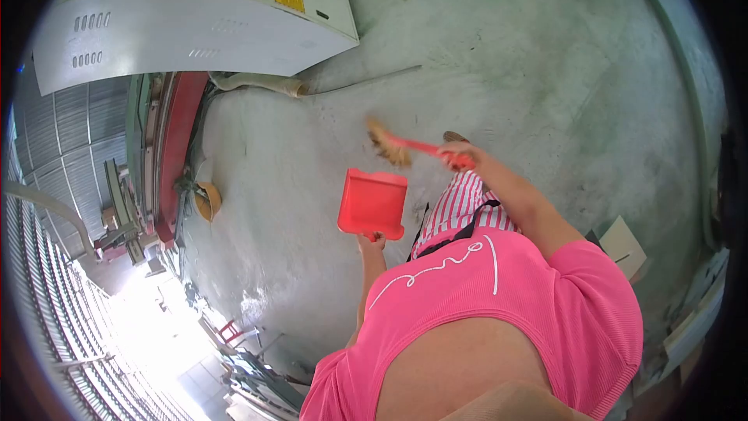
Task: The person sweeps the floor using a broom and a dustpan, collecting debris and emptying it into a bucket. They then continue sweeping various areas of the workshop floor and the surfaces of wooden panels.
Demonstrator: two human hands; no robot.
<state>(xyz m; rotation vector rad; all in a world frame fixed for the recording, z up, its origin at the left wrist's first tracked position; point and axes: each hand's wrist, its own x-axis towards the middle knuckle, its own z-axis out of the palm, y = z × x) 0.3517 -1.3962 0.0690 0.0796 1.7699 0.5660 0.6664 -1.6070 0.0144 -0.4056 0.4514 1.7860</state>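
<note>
My left hand (pixel 372 240) is closed on the near edge of a red dustpan (pixel 374 203), which is low over the grey concrete floor. My right hand (pixel 458 157) grips the red handle of a brush (pixel 388 145) with tan bristles. The bristles are just beyond the dustpan's far edge, apart from it, and look slightly blurred. Whether they touch the floor I cannot tell.
A white machine cabinet (pixel 195 27) stands at the upper left, with a hose (pixel 269 84) below it. A tan container (pixel 207 201) is at the left beside a red machine frame (pixel 178 140). Flat boards (pixel 623 245) lie at the right.
</note>
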